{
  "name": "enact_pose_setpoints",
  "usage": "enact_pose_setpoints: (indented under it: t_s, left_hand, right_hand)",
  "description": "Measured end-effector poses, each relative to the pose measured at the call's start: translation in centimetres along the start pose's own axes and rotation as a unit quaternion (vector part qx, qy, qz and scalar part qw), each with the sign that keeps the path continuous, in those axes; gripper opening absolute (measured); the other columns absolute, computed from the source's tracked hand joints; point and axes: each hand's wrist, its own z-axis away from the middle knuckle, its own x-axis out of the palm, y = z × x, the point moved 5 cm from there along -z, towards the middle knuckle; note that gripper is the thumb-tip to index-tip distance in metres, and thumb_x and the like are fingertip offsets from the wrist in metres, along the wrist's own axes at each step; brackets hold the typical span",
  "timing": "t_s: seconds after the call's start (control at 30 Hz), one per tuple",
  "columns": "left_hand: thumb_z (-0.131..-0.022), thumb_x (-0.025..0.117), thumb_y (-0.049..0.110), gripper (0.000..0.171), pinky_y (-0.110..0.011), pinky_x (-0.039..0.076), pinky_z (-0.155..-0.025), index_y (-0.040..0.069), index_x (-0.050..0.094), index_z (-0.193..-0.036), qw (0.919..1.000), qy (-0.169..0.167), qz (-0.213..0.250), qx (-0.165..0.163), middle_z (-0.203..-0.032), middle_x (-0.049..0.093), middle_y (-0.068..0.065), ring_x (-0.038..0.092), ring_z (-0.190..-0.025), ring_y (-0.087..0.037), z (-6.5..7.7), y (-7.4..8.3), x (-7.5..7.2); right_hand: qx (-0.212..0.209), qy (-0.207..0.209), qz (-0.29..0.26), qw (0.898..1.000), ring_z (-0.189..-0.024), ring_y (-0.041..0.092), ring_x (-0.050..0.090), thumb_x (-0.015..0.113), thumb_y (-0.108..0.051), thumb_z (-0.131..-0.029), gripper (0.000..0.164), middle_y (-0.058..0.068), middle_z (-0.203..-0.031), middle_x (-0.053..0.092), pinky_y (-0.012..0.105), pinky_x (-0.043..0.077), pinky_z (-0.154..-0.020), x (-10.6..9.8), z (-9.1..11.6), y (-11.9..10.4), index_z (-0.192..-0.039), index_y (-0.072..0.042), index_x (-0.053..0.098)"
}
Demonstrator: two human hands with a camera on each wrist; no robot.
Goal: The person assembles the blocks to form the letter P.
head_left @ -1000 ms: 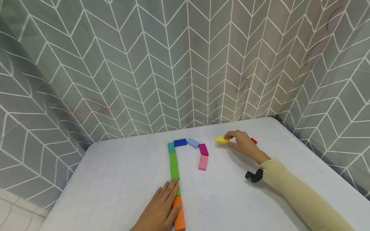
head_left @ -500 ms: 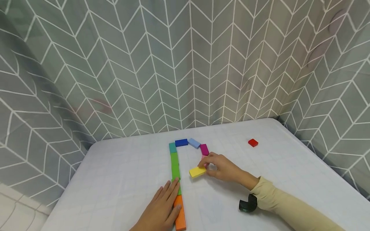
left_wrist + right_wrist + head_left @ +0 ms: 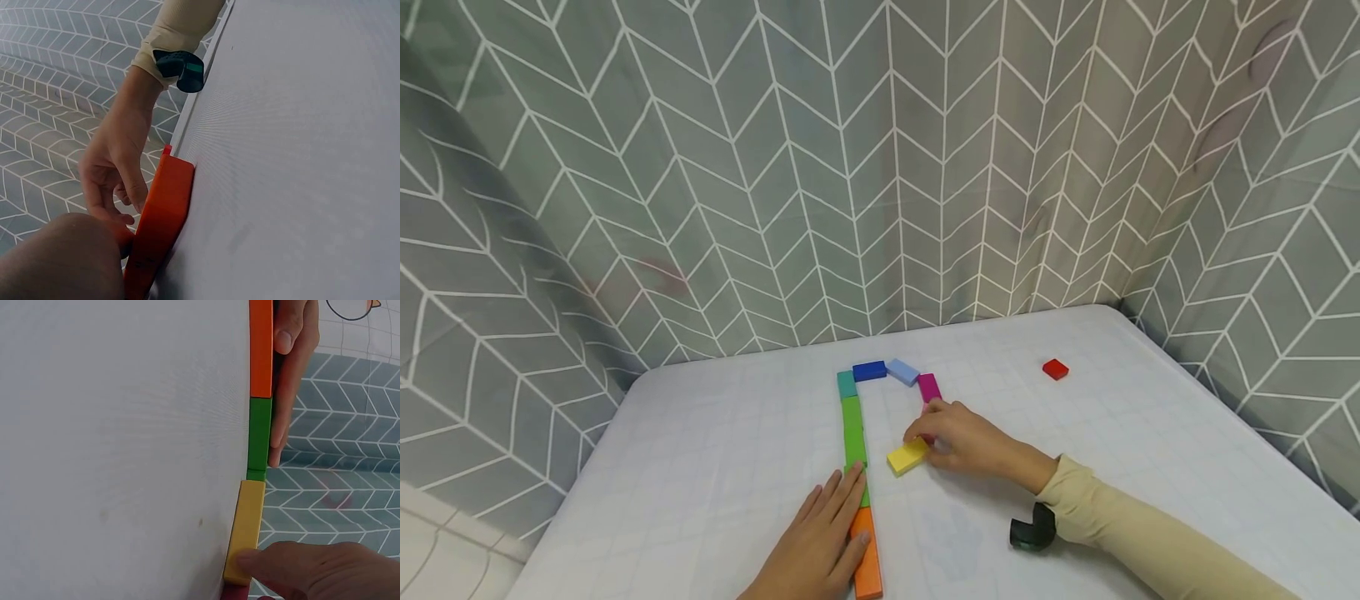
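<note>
My right hand pinches one end of a yellow block between thumb and fingers, low over the white table. In the right wrist view the thumb presses on the yellow block. My left hand lies with straight fingers along an orange block and the nearer of the green blocks. From the green, the row runs through a teal block, a dark blue block, a light blue block and a magenta block. The right hand mostly hides a pink block below the magenta one.
Apart from the row, a red block lies at the back right of the white table. A patterned grey curtain hangs behind and at both sides. A dark curved device sits at my right wrist.
My right hand has carried the yellow block from the back right toward the near left, beside the pink block, uncovering the red block. The left hand has stayed in place.
</note>
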Motion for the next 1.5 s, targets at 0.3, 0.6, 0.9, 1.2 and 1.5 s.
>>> enact_pose_setpoints:
  t_s: [0.3,0.6,0.9,1.2,1.5]
  left_hand:
    - [-0.111,0.038,0.052,0.072,-0.058,0.022,-0.12,0.007,0.027,-0.165,1.0,-0.007,0.0,-0.003,-0.172,0.018,-0.003,0.023,-0.154,-0.031,-0.2,0.0,0.0]
    - [-0.11,0.037,0.053,0.072,-0.059,0.023,-0.119,0.008,0.029,-0.165,0.9999,-0.008,0.008,-0.009,-0.172,0.021,-0.003,0.025,-0.154,-0.032,-0.1,-0.1,0.0]
    - [-0.11,0.036,0.055,0.073,-0.06,0.022,-0.12,0.01,0.027,-0.166,0.9996,-0.019,0.021,-0.009,-0.172,0.018,0.0,0.022,-0.155,-0.031,0.0,-0.2,0.1]
    - [-0.11,0.036,0.056,0.073,-0.06,0.021,-0.12,0.011,0.026,-0.166,0.9995,-0.026,0.015,-0.014,-0.173,0.017,0.001,0.021,-0.155,-0.031,-0.2,-0.2,0.3]
    - [-0.11,0.035,0.057,0.073,-0.06,0.022,-0.12,0.011,0.026,-0.166,0.9997,-0.017,0.011,-0.009,-0.172,0.017,0.002,0.022,-0.155,-0.031,-0.1,-0.2,0.2]
  right_hand:
    - [0.003,-0.001,-0.007,1.0,-0.104,0.014,0.055,0.082,-0.005,-0.089,0.03,-0.008,-0.11,0.072,0.035,0.05,-0.092,-0.3,0.3,0.1,-0.118,-0.012,0.077]
    - [0.07,0.13,0.022,0.989,-0.124,0.035,0.056,0.075,-0.006,-0.094,0.03,0.016,-0.133,0.066,0.056,0.049,-0.101,-6.0,4.3,6.8,-0.124,-0.003,0.071]
    - [0.28,0.113,0.085,0.95,-0.111,0.05,0.06,0.074,-0.002,-0.092,0.03,0.032,-0.121,0.065,0.064,0.051,-0.093,-8.1,10.0,16.0,-0.119,0.01,0.068]
    - [0.179,0.168,-0.006,0.969,-0.089,0.028,0.067,0.082,0.005,-0.085,0.03,0.013,-0.102,0.072,0.046,0.059,-0.079,-6.4,6.1,9.4,-0.113,0.005,0.071]
    - [-0.001,0.11,-0.094,0.989,-0.097,0.019,0.064,0.083,-0.002,-0.088,0.033,0.003,-0.109,0.072,0.036,0.058,-0.084,-0.8,0.0,-2.8,-0.119,-0.001,0.072]
